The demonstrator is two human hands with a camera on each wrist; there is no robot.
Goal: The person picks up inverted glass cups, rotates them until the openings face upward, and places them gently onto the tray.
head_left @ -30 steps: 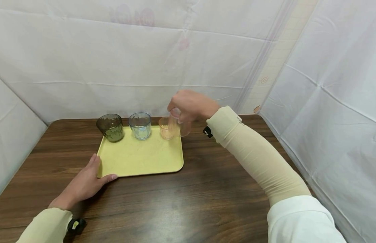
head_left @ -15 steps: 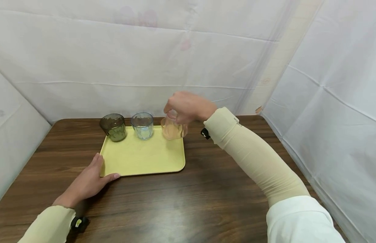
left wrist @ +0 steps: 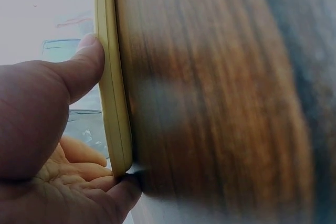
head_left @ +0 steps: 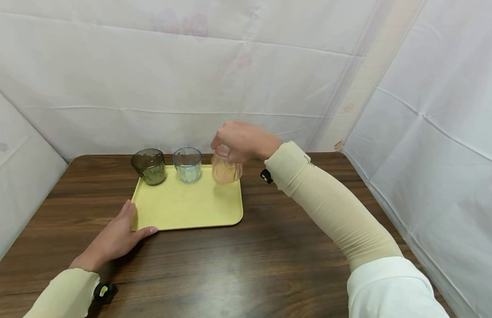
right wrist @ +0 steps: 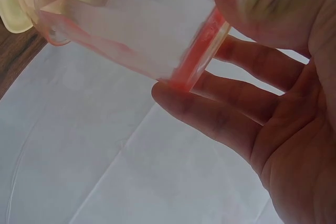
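Orange translucent plastic cup (head_left: 227,170) stands upright at the yellow tray's (head_left: 190,207) far right corner — right hand (head_left: 246,140) pinches its rim from above; left hand (head_left: 115,238) flat, steadying the near-left corner.

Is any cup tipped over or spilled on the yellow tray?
Nothing is spilled. The dark green cup and clear blue cup stand upright on the yellow tray. The right hand grips the pink see-through cup by its rim, at the tray's corner.
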